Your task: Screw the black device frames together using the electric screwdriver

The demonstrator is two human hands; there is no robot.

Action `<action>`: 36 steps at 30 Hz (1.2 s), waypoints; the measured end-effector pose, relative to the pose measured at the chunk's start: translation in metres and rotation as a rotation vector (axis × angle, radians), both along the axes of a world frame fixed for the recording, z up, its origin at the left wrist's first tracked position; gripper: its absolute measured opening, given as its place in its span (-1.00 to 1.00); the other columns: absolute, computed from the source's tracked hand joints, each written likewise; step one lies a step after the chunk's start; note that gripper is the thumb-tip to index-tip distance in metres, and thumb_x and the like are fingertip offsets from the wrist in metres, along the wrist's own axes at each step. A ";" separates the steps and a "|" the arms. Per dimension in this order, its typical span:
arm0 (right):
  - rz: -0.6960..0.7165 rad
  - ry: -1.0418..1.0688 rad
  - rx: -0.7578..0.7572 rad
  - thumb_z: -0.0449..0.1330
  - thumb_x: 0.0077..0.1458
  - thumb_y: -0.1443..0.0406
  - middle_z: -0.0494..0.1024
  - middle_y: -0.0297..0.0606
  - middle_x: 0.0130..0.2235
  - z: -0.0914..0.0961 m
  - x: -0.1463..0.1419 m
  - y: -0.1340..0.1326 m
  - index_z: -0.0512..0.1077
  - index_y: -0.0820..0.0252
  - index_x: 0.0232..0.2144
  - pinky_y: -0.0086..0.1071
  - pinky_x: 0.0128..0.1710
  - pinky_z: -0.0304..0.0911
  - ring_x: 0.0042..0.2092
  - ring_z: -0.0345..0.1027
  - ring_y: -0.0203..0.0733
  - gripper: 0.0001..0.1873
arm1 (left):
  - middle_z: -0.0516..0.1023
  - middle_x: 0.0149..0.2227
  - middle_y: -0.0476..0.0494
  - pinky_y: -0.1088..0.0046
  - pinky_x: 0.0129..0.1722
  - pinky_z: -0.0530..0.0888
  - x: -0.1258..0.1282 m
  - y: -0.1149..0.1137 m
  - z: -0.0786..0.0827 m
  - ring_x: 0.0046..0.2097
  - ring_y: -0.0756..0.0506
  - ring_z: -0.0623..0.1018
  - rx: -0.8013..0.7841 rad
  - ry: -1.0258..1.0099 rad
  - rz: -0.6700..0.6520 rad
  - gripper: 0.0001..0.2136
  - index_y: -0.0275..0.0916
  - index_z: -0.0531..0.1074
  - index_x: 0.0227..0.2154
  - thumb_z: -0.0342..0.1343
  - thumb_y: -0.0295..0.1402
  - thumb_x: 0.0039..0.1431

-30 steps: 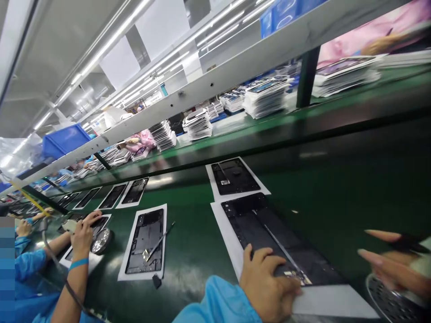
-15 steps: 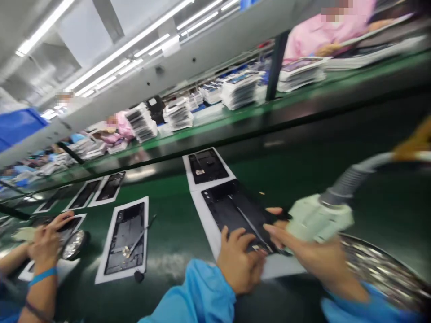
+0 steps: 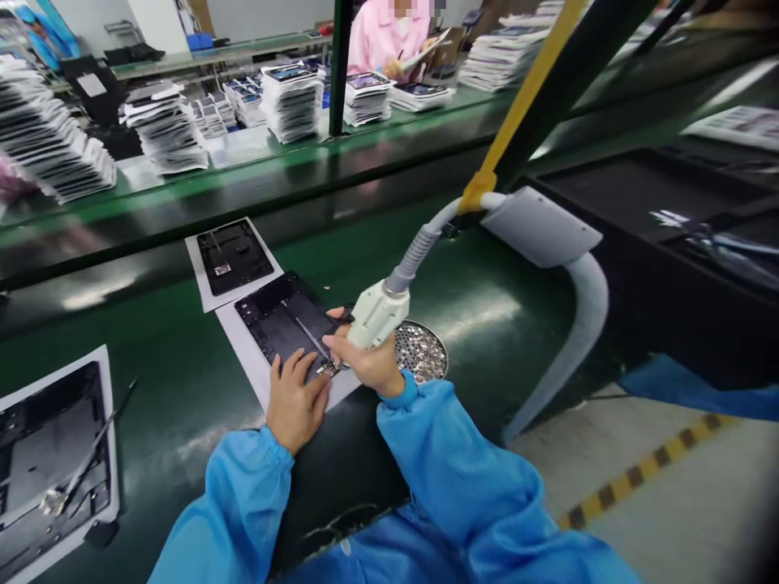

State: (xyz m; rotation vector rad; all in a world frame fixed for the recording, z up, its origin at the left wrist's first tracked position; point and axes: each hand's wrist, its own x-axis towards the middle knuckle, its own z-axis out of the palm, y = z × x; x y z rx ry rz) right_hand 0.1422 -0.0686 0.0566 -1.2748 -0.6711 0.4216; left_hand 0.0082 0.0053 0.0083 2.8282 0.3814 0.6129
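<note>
A dark opened tablet shell (image 3: pixel 286 328) lies on a white sheet (image 3: pixel 243 345), with a thin light strip running across its inside. My left hand (image 3: pixel 298 403) rests on its near edge, fingers spread, beside a small shiny part (image 3: pixel 324 369). From the right, my right hand (image 3: pixel 371 365) reaches over the shell, closed around a pale green hand tool (image 3: pixel 378 316) on a grey ribbed hose (image 3: pixel 419 251). The tool's working end is hidden by my fingers. Just beyond my right wrist sits a round dish (image 3: pixel 447 357) of small shiny pieces.
A second opened tablet (image 3: pixel 234 258) touches the sheet's far corner; another (image 3: pixel 58 454) lies left. The hose hangs from a yellow strap (image 3: pixel 517 105) beside a grey flat piece (image 3: pixel 541 227). Across the raised ledge stand white stacks (image 3: pixel 289 101), with a person in pink (image 3: pixel 365 36) behind.
My view has swung right and levelled. The co-worker's hands on the left have left the view, and the hose, its strap and a black tray now show. Both hands stay at the tablet shell.
</note>
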 end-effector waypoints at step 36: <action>-0.217 0.024 0.150 0.36 -0.20 0.27 0.34 -0.47 -0.69 -0.005 0.081 -0.035 0.38 0.24 -0.40 -0.45 -0.63 0.22 -0.68 0.21 -0.33 -0.71 | 0.44 0.06 -0.21 -0.16 0.14 0.21 -0.001 0.013 -0.007 0.15 -0.30 0.37 0.105 -0.059 -0.059 -0.80 -0.14 0.55 -0.17 0.02 -0.38 0.29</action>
